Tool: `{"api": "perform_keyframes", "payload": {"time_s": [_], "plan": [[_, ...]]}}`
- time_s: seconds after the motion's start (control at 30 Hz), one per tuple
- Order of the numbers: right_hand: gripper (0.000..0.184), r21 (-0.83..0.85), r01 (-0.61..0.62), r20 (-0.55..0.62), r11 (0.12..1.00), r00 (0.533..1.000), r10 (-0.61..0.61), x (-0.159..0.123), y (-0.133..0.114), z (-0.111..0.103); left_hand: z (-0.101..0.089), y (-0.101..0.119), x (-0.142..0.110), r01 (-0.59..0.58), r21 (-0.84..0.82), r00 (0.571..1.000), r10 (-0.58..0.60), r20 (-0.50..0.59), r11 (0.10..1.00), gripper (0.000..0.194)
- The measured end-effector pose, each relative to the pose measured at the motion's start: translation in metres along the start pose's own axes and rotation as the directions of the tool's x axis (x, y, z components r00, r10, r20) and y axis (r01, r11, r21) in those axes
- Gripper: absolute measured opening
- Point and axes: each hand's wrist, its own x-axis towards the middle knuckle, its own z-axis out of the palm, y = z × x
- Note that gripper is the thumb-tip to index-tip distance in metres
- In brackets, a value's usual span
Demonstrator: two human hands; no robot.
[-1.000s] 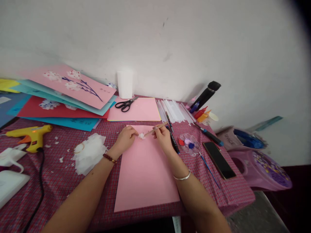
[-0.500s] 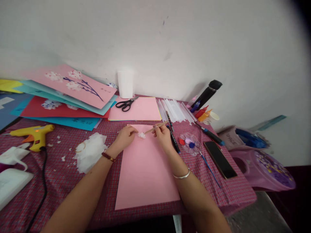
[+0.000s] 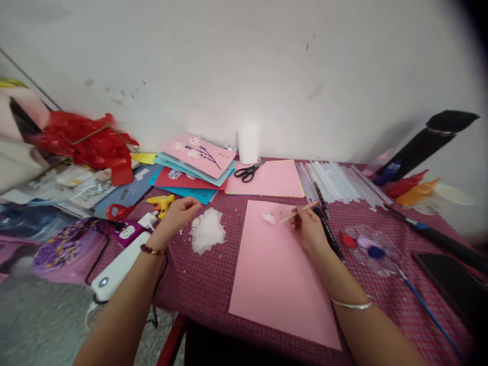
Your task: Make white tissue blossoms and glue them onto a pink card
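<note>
My right hand [image 3: 309, 227] pinches a thin wooden stick [image 3: 308, 205] over the upper part of a pink sheet of paper [image 3: 280, 284]. The stick's lower end is close to a small crumpled white tissue tuft [image 3: 268, 218] on the sheet. My left hand [image 3: 180, 213] is off the paper at the left, its fingers curled together with nothing visible in them. Right beside it lies a yellow glue gun [image 3: 163, 204], partly hidden behind the hand. A stack of thin white tissue pieces [image 3: 208, 231] rests on the checked tablecloth between my left hand and the sheet.
Black scissors [image 3: 247, 174] lie on stacked coloured paper [image 3: 278, 178] at the back. Finished flower cards [image 3: 206, 157] sit to its left. Glue sticks [image 3: 331, 179], markers [image 3: 328, 234], a paint palette [image 3: 368, 244] and a phone [image 3: 450, 284] are at right. A white power bank [image 3: 120, 269] is at left.
My left hand has left the tissue tuft and moved left to beside the glue gun. My right hand still holds the stick. The view has turned left, showing more of that side.
</note>
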Motion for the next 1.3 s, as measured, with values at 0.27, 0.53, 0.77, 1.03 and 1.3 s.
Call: {"api": "perform_keyframes", "payload": {"time_s": [0.27,0.53,0.77,1.03,1.3], "plan": [[0.026,-0.005,-0.035,0.032,0.999,0.999,0.035,0.001,-0.001,-0.004,0.028,-0.036,0.001,-0.146,0.280,0.968,0.079,0.237,0.949,0.039],[0.023,-0.015,-0.034,0.046,0.999,0.998,0.035,0.000,-0.001,-0.002,0.027,-0.041,-0.002,-0.172,0.435,0.978,0.101,0.182,0.884,0.021],[0.024,-0.029,-0.030,0.039,0.999,0.999,0.031,0.001,-0.002,-0.003,0.023,-0.039,0.000,-0.170,0.301,0.981,0.133,0.137,0.939,0.021],[0.026,-0.024,-0.029,0.048,0.999,0.998,0.031,0.001,-0.001,-0.003,0.017,-0.035,0.005,-0.136,0.492,0.990,0.099,0.101,0.860,0.030],[0.027,-0.033,-0.035,0.047,0.999,0.998,0.037,0.001,-0.001,-0.003,0.032,-0.042,0.022,-0.011,0.249,0.987,-0.029,0.155,0.969,0.031]]}}
